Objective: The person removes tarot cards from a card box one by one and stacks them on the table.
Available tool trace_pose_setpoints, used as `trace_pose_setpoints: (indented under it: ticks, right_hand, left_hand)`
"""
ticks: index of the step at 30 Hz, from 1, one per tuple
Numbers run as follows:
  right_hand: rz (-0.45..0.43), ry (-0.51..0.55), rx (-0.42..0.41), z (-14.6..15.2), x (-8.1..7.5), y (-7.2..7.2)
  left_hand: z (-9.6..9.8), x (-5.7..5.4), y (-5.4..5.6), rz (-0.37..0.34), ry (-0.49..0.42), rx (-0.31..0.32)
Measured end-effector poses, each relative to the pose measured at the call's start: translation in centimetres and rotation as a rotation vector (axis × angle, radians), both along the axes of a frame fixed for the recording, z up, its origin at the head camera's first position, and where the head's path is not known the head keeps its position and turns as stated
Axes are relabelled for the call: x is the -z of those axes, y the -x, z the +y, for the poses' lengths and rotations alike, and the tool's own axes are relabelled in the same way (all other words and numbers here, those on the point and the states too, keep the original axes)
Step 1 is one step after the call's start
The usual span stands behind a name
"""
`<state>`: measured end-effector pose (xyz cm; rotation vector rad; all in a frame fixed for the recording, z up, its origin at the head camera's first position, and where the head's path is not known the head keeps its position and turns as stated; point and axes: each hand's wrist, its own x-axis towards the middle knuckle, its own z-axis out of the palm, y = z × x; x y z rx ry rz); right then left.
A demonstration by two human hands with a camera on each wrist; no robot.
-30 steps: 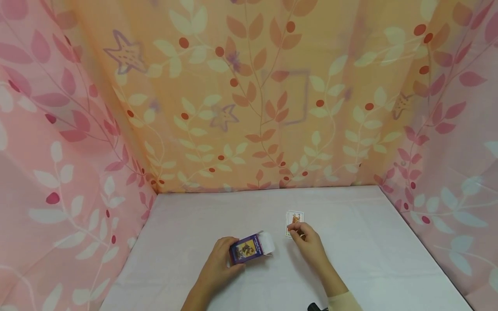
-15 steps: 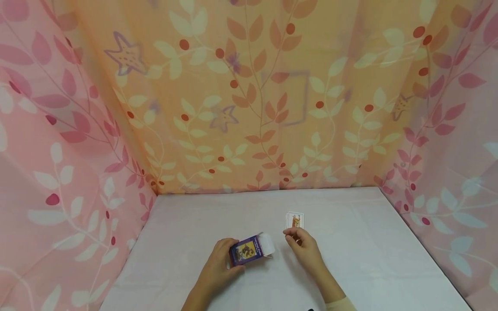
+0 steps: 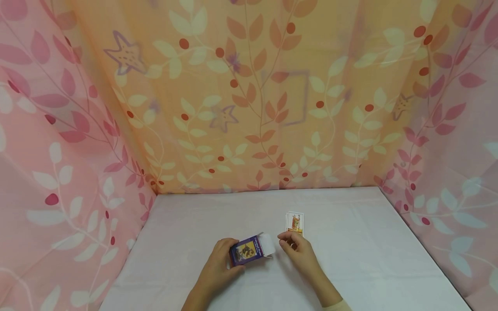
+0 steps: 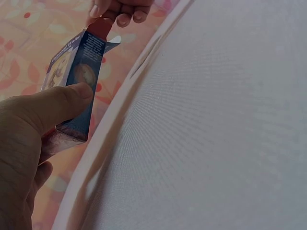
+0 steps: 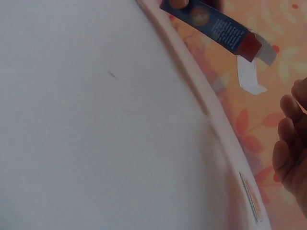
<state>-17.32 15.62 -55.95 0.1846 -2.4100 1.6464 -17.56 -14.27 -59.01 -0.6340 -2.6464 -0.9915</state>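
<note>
My left hand (image 3: pixel 216 268) grips a purple-blue playing-card box (image 3: pixel 247 251) with a picture on its front. In the left wrist view the thumb presses on the narrow side of the box (image 4: pixel 85 76). Its white flap (image 3: pixel 266 243) stands open at the end facing my right hand (image 3: pixel 302 254). That hand hovers just right of the flap, fingers loosely bent, and nothing shows between them in the right wrist view. Beyond its fingertips, a few white-bordered picture cards (image 3: pixel 295 222) lie slightly fanned on the table, their near edge partly covered by the hand.
A white cloth covers the table (image 3: pixel 194 220). Patterned orange curtain (image 3: pixel 249 108) hangs behind its far edge, and pink leaf-printed curtains (image 3: pixel 78 172) close in the left and right sides.
My right hand has drawn away from the cards, moving left and nearer to the box flap, uncovering more of the top card. The left hand and box stay in place.
</note>
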Motion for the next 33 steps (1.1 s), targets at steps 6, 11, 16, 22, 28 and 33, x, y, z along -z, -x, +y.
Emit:
trace_pose_setpoints:
  ticks: [6, 11, 16, 22, 28, 33]
  right_hand:
    - [-0.012, -0.014, -0.036, -0.5, 0.2, -0.2]
    - [-0.020, -0.026, -0.066, -0.9, 0.8, -0.2]
    - [-0.043, -0.063, -0.090, -1.4, 1.0, -0.5]
    - [-0.055, -0.078, -0.131, -1.8, 1.3, -0.6]
    - [-0.078, -0.057, -0.162, -2.0, 1.6, -0.7]
    - [-0.103, -0.062, -0.177, -2.2, 1.7, -0.8]
  left_hand:
    - [0.0, 0.0, 0.0, 0.007, 0.013, 0.005]
    - [0.1, 0.0, 0.0, 0.008, 0.011, 0.011]
    - [0.1, 0.0, 0.0, 0.056, 0.014, 0.025]
    - [0.0, 0.2, 0.0, 0.077, 0.011, 0.029]
    - [0.1, 0.3, 0.1, 0.059, 0.011, 0.031]
    - [0.1, 0.3, 0.1, 0.074, 0.010, 0.047]
